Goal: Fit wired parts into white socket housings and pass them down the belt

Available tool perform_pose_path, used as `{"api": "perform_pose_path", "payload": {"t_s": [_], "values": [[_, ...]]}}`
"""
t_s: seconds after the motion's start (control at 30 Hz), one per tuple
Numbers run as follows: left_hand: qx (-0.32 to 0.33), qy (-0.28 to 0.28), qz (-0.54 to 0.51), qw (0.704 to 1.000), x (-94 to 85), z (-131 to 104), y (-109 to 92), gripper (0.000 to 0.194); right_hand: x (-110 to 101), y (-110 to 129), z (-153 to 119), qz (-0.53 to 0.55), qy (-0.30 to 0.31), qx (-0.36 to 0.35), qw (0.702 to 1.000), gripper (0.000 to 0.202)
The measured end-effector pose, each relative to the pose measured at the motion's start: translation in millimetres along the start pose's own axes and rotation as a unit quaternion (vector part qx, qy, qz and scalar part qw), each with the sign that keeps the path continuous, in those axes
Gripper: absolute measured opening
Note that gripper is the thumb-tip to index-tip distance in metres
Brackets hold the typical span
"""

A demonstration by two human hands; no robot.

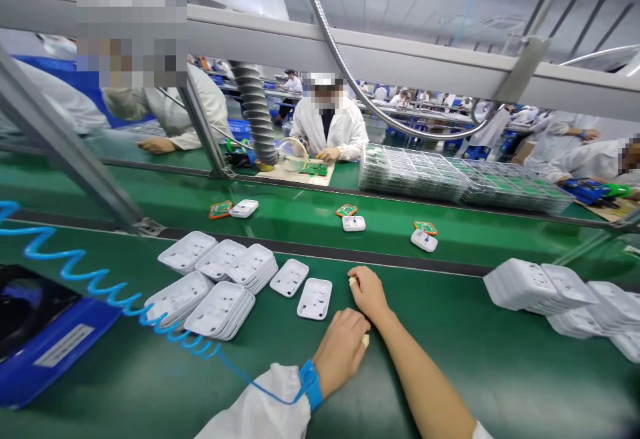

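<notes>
My left hand (341, 350) rests on the green bench, fingers curled shut, a blue wrist strap (312, 384) on its wrist. My right hand (368, 290) lies just beyond it, knuckles down near the belt's edge, fingers curled, with finger cots on. Neither hand holds anything that I can see. A single white plastic shell (315, 299) lies open side up just left of my right hand, with another shell (289, 277) beside it.
Stacks of white shells (215, 279) sit at the left and more stacks (565, 295) at the right. A blue coiled cord (95, 285) runs to a blue device (45, 339). On the conveyor (300, 225) ride white housings with circuit boards (354, 223). Co-workers sit opposite; trays (450, 175) are stacked there.
</notes>
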State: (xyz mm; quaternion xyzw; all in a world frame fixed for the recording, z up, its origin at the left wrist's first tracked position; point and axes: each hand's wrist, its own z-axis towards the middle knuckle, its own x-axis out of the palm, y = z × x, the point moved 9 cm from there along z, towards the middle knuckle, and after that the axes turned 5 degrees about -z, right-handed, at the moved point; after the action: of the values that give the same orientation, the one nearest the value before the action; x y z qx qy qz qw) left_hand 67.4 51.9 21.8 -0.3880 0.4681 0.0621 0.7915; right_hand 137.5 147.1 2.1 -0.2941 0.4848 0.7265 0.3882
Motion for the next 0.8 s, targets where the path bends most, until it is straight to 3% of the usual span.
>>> {"api": "perform_pose_path", "payload": {"t_s": [0.17,0.63,0.8], "values": [[-0.005,-0.009,0.01,1.0,-6.4,-0.9,0.0,0.014,1.0,-0.9,-0.7,0.015,0.006,-0.005,1.0,0.021],[-0.022,0.019,0.055,0.998,-3.3,-2.5,4.0,0.01,3.6,-1.7,-2.0,0.009,0.021,-0.006,1.0,0.021],[-0.043,-0.018,0.091,0.995,-15.9,-2.6,7.4,0.007,4.3,-2.2,-2.5,0.008,0.023,-0.013,1.0,0.022]]}}
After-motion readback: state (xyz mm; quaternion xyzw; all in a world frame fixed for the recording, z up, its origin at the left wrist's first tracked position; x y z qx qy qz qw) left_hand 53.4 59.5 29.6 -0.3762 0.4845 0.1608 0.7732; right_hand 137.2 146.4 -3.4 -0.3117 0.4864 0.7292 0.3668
